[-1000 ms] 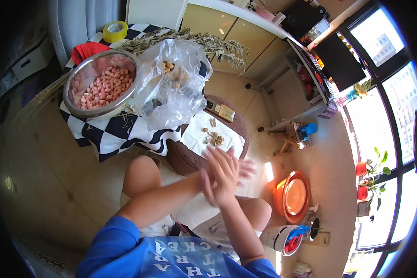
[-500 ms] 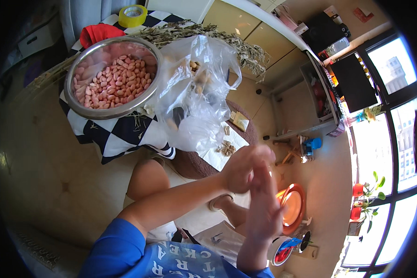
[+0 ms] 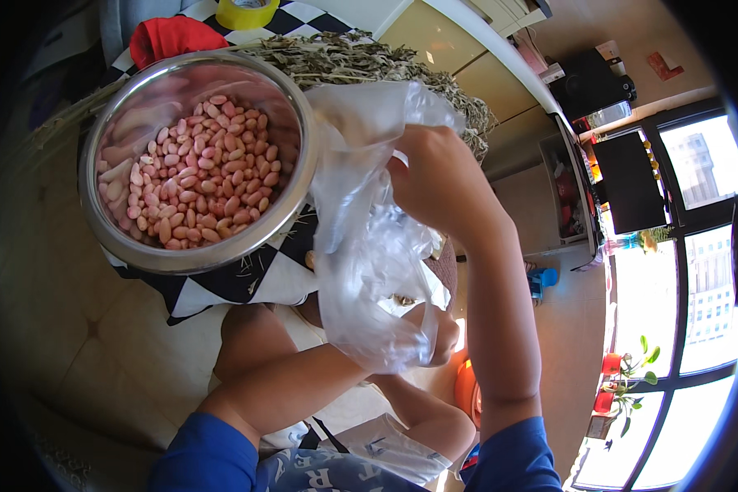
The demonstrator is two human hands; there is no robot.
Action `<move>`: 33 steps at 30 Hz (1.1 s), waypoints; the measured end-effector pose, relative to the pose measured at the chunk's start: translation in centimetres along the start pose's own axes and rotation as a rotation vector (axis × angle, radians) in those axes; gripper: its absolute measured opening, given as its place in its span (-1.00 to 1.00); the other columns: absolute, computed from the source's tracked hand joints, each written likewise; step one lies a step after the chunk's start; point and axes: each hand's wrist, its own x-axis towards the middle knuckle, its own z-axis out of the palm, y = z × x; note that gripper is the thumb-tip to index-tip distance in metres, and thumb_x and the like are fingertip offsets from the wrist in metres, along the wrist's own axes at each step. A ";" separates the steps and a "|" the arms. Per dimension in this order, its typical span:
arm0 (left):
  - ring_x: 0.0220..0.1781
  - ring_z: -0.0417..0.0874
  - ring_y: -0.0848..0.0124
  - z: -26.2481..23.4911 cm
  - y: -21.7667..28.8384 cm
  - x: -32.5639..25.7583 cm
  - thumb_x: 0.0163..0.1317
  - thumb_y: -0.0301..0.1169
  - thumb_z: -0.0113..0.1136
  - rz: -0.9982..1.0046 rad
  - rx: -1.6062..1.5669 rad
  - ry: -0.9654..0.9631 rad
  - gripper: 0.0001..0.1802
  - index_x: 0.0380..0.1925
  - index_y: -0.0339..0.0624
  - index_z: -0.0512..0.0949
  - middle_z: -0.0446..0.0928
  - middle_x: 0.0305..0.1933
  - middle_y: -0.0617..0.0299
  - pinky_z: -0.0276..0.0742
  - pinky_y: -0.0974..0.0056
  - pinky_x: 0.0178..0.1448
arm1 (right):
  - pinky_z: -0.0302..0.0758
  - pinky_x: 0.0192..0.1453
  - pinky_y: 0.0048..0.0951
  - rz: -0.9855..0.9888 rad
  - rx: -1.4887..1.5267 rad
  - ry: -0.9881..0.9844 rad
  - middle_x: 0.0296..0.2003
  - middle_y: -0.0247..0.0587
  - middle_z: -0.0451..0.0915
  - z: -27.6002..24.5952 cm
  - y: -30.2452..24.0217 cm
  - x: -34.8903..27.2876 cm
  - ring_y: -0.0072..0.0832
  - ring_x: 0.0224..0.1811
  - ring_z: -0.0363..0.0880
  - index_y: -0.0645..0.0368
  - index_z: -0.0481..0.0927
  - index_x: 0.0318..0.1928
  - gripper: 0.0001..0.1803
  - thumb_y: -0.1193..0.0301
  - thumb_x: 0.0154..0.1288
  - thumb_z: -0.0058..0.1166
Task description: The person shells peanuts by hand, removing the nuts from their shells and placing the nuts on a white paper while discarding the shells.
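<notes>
While hands (image 3: 430, 168) are at plastic bag (image 3: 353, 254) | right hand (image 3: 435, 174): gripping | left hand (image 3: 445, 336): grip unclear

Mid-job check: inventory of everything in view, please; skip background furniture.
Checked cloth: one, black-and-white, under the bowl
Bowl: one, silver, upper left
Peanuts: many, pink, in the bowl
Bag: one, clear, centre
Stalks: many, grey-green, beyond the bag
Tape: one roll, yellow, top edge
Bundle: one, red, beyond the bowl
Paper: one, white, behind the bag
Stool: one, brown, mostly hidden
Basin: one, orange, partly hidden
Plant: one, green, by the windows
Windows: several, dark-framed, right
Sleeves: two, blue, lower edge
Left hand: one, bare, bag's lower end
Right hand: one, bare, bag's upper end
</notes>
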 end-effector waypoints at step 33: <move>-0.15 0.72 0.12 1.0 -0.5 0.7 0.20 -0.46 0.09 -0.190 0.465 -0.412 -0.82 -0.33 -0.30 0.64 0.66 -0.24 -0.04 0.60 0.09 0.02 | 0.59 -0.20 -0.15 0.306 -0.173 -0.262 -0.42 -0.08 0.68 3.4 1.9 -1.7 -0.09 -0.30 0.67 0.09 0.68 -0.40 -0.83 0.32 0.02 0.13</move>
